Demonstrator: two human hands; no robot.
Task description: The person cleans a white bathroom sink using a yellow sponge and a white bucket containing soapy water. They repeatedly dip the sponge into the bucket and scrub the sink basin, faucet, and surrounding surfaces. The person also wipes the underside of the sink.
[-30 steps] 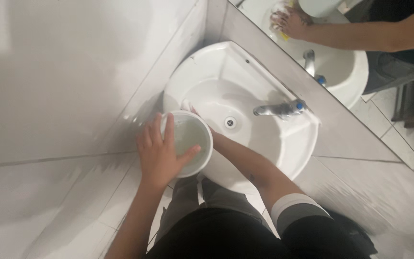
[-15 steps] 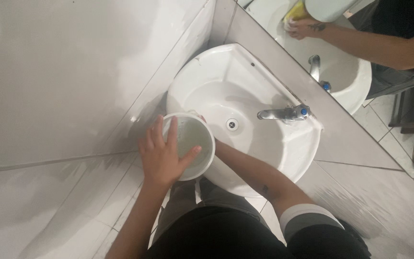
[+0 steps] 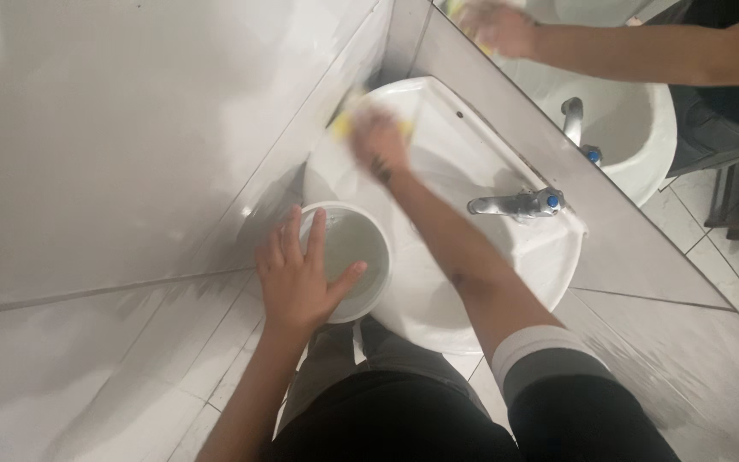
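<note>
My left hand [image 3: 301, 278] grips the near rim of a small white bucket [image 3: 357, 261] that rests on the left edge of a white wash basin [image 3: 438, 291]. The bucket holds cloudy water. My right hand [image 3: 378, 137], blurred by motion, presses a yellow sponge [image 3: 344, 124] against the basin's far rim, close to the wall corner. My right forearm stretches across the bowl.
A chrome tap [image 3: 515, 204] with a blue cap stands on the basin's right side. A mirror [image 3: 643, 94] above it reflects the arm, the sponge and the basin. Grey tiled walls [image 3: 113, 128] close in the left side and the corner.
My right hand has come out from behind the bucket and reached across the bowl to the far rim with the sponge. My left hand stays on the bucket.
</note>
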